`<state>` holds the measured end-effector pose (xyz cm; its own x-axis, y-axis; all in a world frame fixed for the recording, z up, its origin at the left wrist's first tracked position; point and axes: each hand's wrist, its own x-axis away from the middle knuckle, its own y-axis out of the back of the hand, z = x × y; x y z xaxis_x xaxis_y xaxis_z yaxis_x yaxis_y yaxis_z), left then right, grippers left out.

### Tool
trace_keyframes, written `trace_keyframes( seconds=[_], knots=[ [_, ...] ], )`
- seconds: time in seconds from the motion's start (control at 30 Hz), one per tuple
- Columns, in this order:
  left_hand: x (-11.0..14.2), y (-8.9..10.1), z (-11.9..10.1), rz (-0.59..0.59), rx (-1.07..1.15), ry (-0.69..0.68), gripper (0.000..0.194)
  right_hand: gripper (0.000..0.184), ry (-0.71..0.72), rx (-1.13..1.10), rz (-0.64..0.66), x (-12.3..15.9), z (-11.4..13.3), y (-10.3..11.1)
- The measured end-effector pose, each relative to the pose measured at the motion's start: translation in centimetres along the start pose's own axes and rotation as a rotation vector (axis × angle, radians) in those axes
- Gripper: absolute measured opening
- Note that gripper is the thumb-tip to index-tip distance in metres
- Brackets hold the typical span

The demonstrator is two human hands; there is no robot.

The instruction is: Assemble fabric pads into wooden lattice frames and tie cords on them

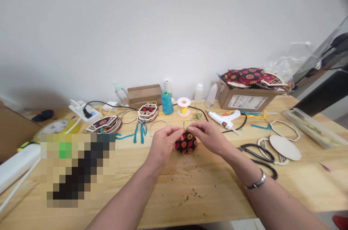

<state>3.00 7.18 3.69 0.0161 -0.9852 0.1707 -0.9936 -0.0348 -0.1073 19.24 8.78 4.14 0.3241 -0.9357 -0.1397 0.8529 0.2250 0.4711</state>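
A round black fabric piece (187, 144) with red and yellow flower patterns hangs upright just above the wooden table. My left hand (165, 141) pinches its upper left edge between thumb and fingers. On the other side, my right hand (208, 136) is closed at the upper right edge of the same piece. A thin greenish cord (184, 125) sticks up between the fingertips; which fingers grip it is too small to tell. Dark fabric scraps (187, 198) lie on the table below.
Behind the hands stand a teal thread cone (167, 103) and a yellow thread spool (183, 108). To the right are a white glue gun (225, 118), black-handled scissors (258, 154), a wooden disc (285, 147) and a cardboard box (244, 100). Stacked patterned pieces (104, 125) lie left.
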Motion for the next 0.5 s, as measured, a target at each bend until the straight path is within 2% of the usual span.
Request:
trace_keyframes(
  seconds=[0.13,0.27,0.4,0.5],
  knots=[
    [-0.1,-0.1,0.0,-0.065,-0.017,-0.055,0.019,0.022,-0.020,0.180,-0.096,0.2,0.2,0.0],
    [-0.1,-0.1,0.0,-0.082,0.000,-0.064,0.019,0.026,0.027,0.167,-0.161,0.7,0.6,-0.3],
    [-0.1,-0.1,0.1,-0.083,0.047,-0.037,0.022,0.028,0.175,0.239,-0.125,1.5,1.3,-1.1],
    [-0.1,-0.1,0.3,-0.066,0.099,-0.001,0.025,0.026,0.364,0.530,-0.073,2.0,1.4,-1.8]
  ],
)
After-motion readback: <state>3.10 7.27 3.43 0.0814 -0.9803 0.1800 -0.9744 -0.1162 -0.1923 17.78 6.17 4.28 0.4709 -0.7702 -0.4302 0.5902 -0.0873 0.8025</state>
